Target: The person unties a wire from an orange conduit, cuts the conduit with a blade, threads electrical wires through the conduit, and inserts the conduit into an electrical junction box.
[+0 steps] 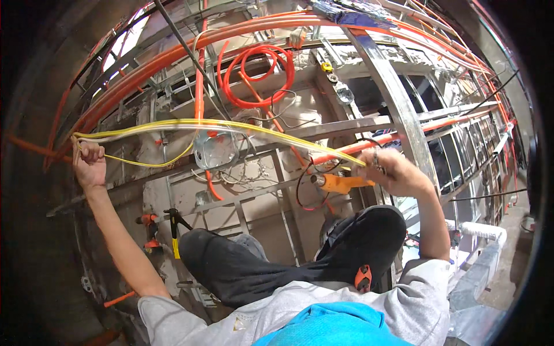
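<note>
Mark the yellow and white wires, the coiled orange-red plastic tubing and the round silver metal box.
Yellow and white wires [231,123]: head view, yellow strand, mid-span.
Coiled orange-red plastic tubing [254,105]: head view, lower loop.
Round silver metal box [216,153]: head view, its face.

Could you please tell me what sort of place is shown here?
Probably a building under construction or renovation. It shows in the bare metal framing, the exposed orange tubes and the loose yellow wires in the person's hands.

Thin yellow and white electrical wires [254,130] stretched in a shallow arch, sloping down rightward and bunched at the left, while one yellow strand [151,166] sagged loosely below.
</note>
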A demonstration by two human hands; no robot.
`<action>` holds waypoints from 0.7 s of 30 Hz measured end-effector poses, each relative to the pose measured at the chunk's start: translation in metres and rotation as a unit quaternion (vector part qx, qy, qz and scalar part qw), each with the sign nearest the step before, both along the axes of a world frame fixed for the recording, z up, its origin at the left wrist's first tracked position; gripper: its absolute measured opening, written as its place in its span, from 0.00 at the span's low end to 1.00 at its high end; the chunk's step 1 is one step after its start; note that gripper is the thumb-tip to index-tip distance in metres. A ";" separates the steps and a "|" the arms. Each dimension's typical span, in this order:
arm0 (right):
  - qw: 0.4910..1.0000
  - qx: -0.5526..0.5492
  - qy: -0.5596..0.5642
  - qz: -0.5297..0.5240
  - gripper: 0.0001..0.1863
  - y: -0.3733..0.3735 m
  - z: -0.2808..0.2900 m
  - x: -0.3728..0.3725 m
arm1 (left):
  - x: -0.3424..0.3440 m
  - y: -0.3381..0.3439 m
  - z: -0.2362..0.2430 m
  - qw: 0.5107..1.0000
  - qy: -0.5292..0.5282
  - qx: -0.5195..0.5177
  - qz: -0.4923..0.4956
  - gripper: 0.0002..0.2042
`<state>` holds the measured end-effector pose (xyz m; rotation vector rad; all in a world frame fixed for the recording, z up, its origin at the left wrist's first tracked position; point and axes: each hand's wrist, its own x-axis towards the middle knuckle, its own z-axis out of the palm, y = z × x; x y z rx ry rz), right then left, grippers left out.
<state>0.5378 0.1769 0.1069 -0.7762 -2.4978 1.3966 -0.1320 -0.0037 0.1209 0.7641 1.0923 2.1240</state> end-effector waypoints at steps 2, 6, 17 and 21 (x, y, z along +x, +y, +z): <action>0.997 0.073 -0.009 0.004 0.05 -0.005 -0.017 0.018 | -0.004 0.009 -0.008 0.998 -0.049 -0.010 0.042 0.20; 0.997 0.046 0.030 -0.046 0.06 -0.014 -0.006 0.017 | -0.021 0.010 -0.035 0.999 -0.035 -0.036 -0.013 0.24; 0.944 -0.014 0.272 -0.186 0.19 -0.054 0.111 -0.086 | -0.011 -0.001 -0.062 0.994 -0.069 -0.077 -0.031 0.21; 0.961 0.018 0.252 -0.114 0.18 -0.060 0.130 -0.127 | -0.007 -0.017 -0.061 0.987 -0.058 -0.136 0.063 0.19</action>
